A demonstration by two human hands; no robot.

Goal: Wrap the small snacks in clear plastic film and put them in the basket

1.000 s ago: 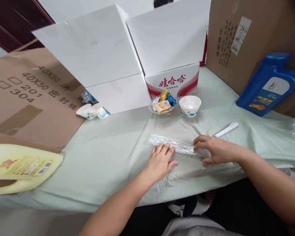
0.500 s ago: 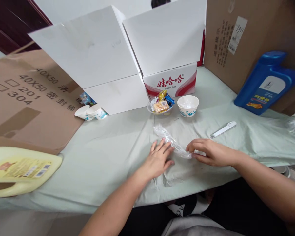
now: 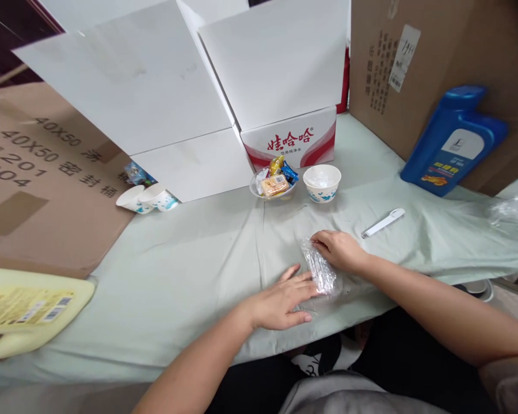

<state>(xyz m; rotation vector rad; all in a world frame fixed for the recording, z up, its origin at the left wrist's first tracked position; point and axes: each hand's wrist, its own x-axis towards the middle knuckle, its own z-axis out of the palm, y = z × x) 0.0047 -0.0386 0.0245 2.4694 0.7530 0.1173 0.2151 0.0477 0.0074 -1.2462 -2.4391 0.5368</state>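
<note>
A crumpled strip of clear plastic film (image 3: 322, 269) lies on the green cloth in front of me, running from upper left to lower right. My left hand (image 3: 280, 302) rests beside it with its fingers stretched out, the fingertips touching its lower left edge. At the upper end, the bent fingers of my right hand (image 3: 339, 250) grip the film; the exact pinch is partly hidden. A white box cutter (image 3: 384, 223) lies beyond my right hand. Farther back stand a clear bowl of wrapped snacks (image 3: 255, 188) and a paper bowl (image 3: 322, 191) with clear plastic inside.
White boxes (image 3: 185, 167) stand along the back, between cardboard cartons (image 3: 56, 190) at left and right. A blue bottle (image 3: 440, 155) leans at the right, near more clear plastic (image 3: 513, 210). Two paper cups (image 3: 159, 198) lie tipped at the left. A yellow jug (image 3: 30, 310) is at front left.
The film has turned steeper and looks more bunched. My right hand has moved up to its upper end, and my left hand has shifted down to its lower left side. The view has shifted slightly.
</note>
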